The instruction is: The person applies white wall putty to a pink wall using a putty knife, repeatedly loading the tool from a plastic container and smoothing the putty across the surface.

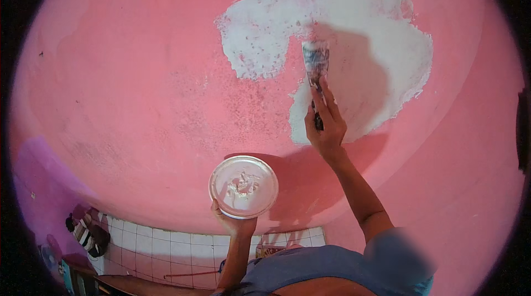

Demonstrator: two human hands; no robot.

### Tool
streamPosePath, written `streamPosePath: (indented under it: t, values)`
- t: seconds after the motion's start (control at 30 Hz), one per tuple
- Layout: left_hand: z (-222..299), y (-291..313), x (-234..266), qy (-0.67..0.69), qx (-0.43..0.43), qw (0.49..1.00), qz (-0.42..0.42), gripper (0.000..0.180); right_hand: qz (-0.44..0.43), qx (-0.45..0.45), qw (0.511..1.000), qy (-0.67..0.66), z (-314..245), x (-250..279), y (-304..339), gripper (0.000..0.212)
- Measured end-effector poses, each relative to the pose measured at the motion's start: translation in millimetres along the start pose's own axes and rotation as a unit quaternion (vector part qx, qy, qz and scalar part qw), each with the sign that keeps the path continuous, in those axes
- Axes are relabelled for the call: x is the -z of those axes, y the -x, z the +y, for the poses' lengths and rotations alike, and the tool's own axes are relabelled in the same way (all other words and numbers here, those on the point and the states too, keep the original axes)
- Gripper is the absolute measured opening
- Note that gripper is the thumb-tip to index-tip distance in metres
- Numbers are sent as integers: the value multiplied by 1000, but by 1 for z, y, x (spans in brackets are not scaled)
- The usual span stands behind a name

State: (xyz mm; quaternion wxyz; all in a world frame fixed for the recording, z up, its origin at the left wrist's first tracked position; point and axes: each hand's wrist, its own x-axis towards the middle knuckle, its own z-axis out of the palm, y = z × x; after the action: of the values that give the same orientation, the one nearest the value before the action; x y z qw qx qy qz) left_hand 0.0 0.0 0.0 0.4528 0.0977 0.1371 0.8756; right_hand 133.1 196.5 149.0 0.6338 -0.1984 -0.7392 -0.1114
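Spreading white filler over a damaged pink wall appeared to be the step in hand. The right hand (327,127) held a scraper (316,59) with its blade pointing up the wall, beside the inner edge of a broad white patch (254,25); whether the blade touched the wall could not be told. The right fingers pinched the dark handle, some of them stretched along it toward the blade. The left hand (237,223) carried a round white lid (267,182) low in front of the wall, its thumb at the near rim and its other fingers hidden beneath, so that their spread could not be told. Lumps of pale paste (242,185) lay near the middle of the lid. The next move seemed to call for a flat, even stroke to thin the filler's edge, or a fresh load from the lid. The pink wall (138,75) showed mottled, pitted areas left of and below the arched patch, and the shadow of the right arm fell across its right half. Below lay a white tiled floor (177,246) with a thin red stick (191,274) on it; at the lower left, a dark and striped bundle (91,235) stood near a purple wall (41,174).
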Motion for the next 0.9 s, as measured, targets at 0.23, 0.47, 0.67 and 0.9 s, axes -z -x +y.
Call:
streamPosePath:
  t: [0.23, 0.47, 0.67, 0.9]
  values:
    - [-1, 5, -14, 5, 20, 1000, 23, 70, 138, 36, 990, 5, 8, 8, -111, 41]
    - [-2, 3, -5, 21, 26, 999, 31, 70, 98, 65, 991, 60, 4, -13, -84, 48]
    - [0, -1, -1, 8, 12, 1000, 20, 71, 100, 24, 995, 7, -23, -10, -51, 45]
    - [0, 1, -8, -3, 18, 1000, 25, 71, 218, 1, 976, -8, 0, -4, -137, 42]
